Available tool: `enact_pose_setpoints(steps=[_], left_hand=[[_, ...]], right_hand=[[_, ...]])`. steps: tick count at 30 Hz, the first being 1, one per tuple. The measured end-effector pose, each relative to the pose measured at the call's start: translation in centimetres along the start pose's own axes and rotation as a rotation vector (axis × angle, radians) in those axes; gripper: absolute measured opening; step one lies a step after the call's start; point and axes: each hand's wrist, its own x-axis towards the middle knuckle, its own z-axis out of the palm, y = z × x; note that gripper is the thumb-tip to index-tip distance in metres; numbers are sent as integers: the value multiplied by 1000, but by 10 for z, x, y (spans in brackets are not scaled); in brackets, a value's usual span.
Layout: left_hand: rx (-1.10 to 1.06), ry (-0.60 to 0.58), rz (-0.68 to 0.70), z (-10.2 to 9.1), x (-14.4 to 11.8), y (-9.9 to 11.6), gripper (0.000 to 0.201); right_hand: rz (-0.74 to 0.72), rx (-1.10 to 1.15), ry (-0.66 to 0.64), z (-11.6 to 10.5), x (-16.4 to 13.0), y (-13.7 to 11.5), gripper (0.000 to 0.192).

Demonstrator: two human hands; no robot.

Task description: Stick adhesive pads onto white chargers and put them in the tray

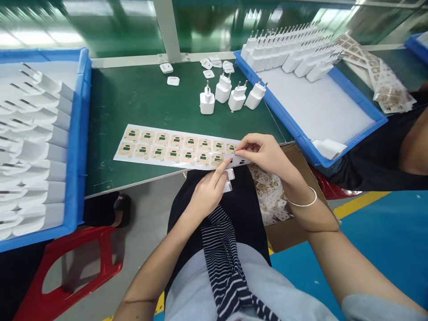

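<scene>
A long sheet of labels lies along the near edge of the green table, its right end hanging a little over the edge, just above the person's lap. That seems the reason for the place: the end with the labels in use is where both hands can reach it without stretching. The sheet carries two rows of small tan stickers, and at the right end some places look already bare.

The right hand is bent at the wrist and comes down on this end from the right; its thumb and first fingers are pinched together on the sheet edge, I think on one sticker, but the thing between the fingertips is too small to see for sure. The left hand is below the table edge, over the lap. Its index finger is stretched up and presses the sheet from the front, probably to keep it from sliding, and the other fingers are curled around a white charger, of which only a part shows.

Behind the sheet, four white chargers stand on the table with pins up, well apart from the hands, and some small white caps lie further back. A blue tray at the right holds rows of the same chargers, and another blue tray at the left holds more of them lying down. A cardboard box with used backing sheets is beside the right knee.
</scene>
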Motion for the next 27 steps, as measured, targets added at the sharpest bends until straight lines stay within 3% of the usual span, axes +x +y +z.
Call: enact_pose_setpoints(steps=[6, 11, 14, 19, 21, 25, 27], left_hand=[[-72, -6, -9, -3, 1, 0, 38], [-277, 15, -79, -5, 2, 2, 35], [-480, 67, -150, -5, 6, 3, 32], [-677, 178, -149, -8, 14, 8, 34], [-717, 221, -135, -10, 14, 11, 36], [-821, 312, -142, -8, 9, 17, 40], [-869, 364, -152, -5, 5, 18, 44]], right_hand=[[174, 378, -36, -11, 18, -2, 7], [208, 625, 161, -23, 19, -1, 7], [198, 678, 219, -24, 6, -4, 8], [215, 710, 147, -14, -27, -10, 6], [210, 716, 193, -9, -40, -12, 8], [275, 751, 298, -1, -68, -12, 30], [316, 802, 308, 4, -83, -11, 22]])
